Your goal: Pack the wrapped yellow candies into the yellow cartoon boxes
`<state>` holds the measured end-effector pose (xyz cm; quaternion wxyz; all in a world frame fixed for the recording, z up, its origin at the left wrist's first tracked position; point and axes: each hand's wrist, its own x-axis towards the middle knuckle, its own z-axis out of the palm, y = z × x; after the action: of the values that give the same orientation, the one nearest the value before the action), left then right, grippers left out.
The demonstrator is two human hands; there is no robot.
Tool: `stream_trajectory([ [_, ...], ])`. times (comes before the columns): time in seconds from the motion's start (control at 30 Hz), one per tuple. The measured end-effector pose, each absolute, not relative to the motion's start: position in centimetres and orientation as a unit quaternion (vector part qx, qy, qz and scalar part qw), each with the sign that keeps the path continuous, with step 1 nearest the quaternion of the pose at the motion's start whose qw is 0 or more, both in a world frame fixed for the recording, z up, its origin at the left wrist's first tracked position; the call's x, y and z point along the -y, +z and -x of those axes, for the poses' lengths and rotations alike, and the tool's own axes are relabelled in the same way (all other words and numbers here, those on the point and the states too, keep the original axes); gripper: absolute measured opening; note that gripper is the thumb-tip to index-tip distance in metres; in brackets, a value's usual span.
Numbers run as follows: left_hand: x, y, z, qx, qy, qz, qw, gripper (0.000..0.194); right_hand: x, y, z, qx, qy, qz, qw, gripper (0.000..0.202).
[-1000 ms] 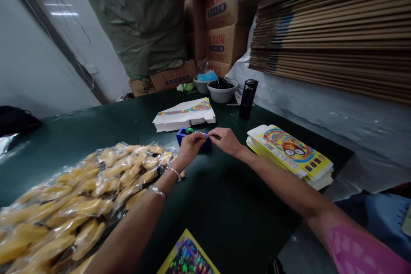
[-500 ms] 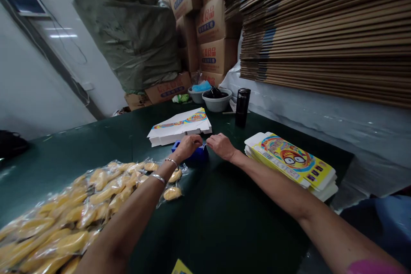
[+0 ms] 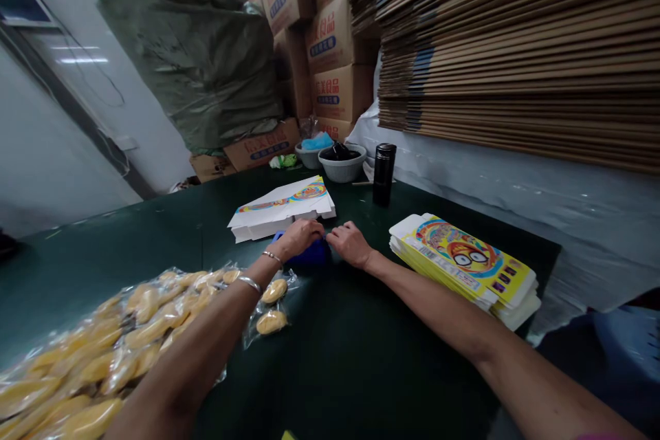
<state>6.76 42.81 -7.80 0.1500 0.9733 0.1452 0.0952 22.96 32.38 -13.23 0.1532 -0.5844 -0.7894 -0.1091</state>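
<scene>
My left hand (image 3: 303, 235), with bangles at the wrist, is closed over a blue object that looks like a tape dispenser (image 3: 309, 254), partly hidden behind it. Just to the right, my right hand (image 3: 350, 245) is pinched too, its fingertips a small gap from the left ones. Whatever lies between the fingers is too small to make out. Beyond the hands lies a stack of flat white printed cartons (image 3: 281, 214). Under and beside my left forearm are several yellow bread-like pieces in clear wrappers (image 3: 149, 320).
Yellow printed cartons (image 3: 469, 258) are stacked at the right of the dark green table (image 3: 350, 357). A black flask (image 3: 384, 174) and a grey bowl (image 3: 342, 166) stand at the back. Flattened cardboard (image 3: 505, 48) towers behind on the right, brown boxes (image 3: 335, 93) at the rear.
The camera view has shifted slightly, moving the scene a little left. Both hands stay pinched close together by the blue object, the right turned slightly.
</scene>
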Motion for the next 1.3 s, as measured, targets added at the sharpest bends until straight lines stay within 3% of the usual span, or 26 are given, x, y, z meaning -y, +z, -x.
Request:
stream_trajectory([
  [0.3, -42.9, -7.2, -6.2, -0.178, 0.086, -0.97, 0.138, 0.019, -31.7, -15.6, -22.4, 0.768, -0.007, 0.597, 0.233, 0.015],
  [0.53, -40.2, -5.2, -6.1, -0.232, 0.147, -0.951, 0.146, 0.024, -32.2, -16.7, -24.1, 0.573, 0.137, 0.667, 0.456, 0.013],
  [0.7, -30.9, -6.1, -5.0, -0.156, 0.026, -0.975, 0.154, 0.006, -30.0, -14.2, -22.7, 0.488, 0.269, 0.593, 0.581, 0.027],
  [0.77, -27.6, -7.0, -4.2, -0.129, -0.027, -0.981, 0.143, 0.008, -28.6, -12.6, -21.4, 0.476, 0.313, 0.552, 0.608, 0.032],
  [0.93, -24.1, -7.9, -1.9, -0.084, -0.085, -0.976, 0.181, 0.022, -25.7, -9.4, -19.2, 0.464, 0.386, 0.488, 0.631, 0.03],
  [1.07, -24.4, -7.6, -0.2, -0.127, -0.036, -0.95, 0.284, 0.029, -24.0, -8.8, -18.8, 0.454, 0.423, 0.472, 0.626, 0.026],
  [1.3, -24.4, -7.7, 1.5, -0.325, 0.035, -0.863, 0.384, 0.013, -21.0, -9.6, -18.1, 0.433, 0.474, 0.457, 0.616, 0.026],
])
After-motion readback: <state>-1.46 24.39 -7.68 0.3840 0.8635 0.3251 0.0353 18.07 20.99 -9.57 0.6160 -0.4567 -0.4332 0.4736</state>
